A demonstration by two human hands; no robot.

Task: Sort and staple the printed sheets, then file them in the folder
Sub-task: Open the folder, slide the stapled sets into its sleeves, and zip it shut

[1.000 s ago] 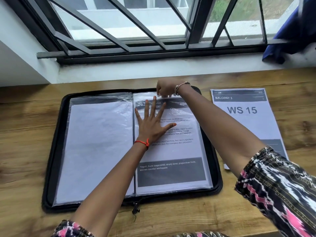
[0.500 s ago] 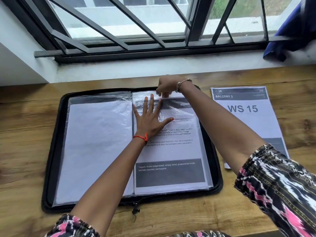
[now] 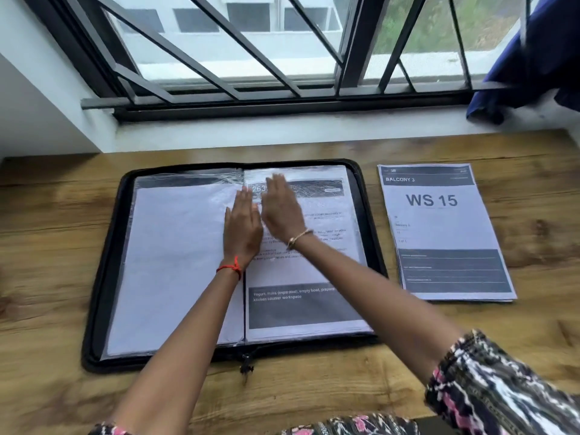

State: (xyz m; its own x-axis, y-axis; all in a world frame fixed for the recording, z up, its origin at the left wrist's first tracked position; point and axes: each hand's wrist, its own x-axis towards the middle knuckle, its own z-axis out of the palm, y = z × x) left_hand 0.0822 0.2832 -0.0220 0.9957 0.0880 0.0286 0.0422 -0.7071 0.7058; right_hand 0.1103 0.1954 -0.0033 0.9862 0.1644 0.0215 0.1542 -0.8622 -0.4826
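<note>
both hands flat, nothing held: left hand (image 3: 243, 237) lies palm down with straight, closed fingers over the spine of the open folder (image 3: 103, 271), and right hand (image 3: 282, 215) is just beside it to the right, fingers straight, over the top part of the right-hand sleeve (image 3: 354, 246). right hand is motion-blurred, so cannot tell whether it presses the plastic or skims just above it. change noted: half a second ago the right hand was curled at the far edge of that sleeve, working at its opening, while the left hand pressed the page with fingers spread; now the right hand has come nearer and flattened, and the left fingers have drawn together. reading: the printed sheet (image 3: 301, 309) looks fully seated in the sleeve, its dark footer block near the near edge, and the hands are smoothing the plastic rather than feeding paper. left-hand sleeve (image 3: 175, 262) shows a blank white page back. a second set of sheets, headed "ws 15" (image 3: 439, 227), lies on the wooden table (image 3: 47, 233) right of the folder, apart from it, not yet filed. no stapler in view; whether that set is stapled cannot be told. judgement: one filing step about done, and the ws 15 set is probably next.
</note>
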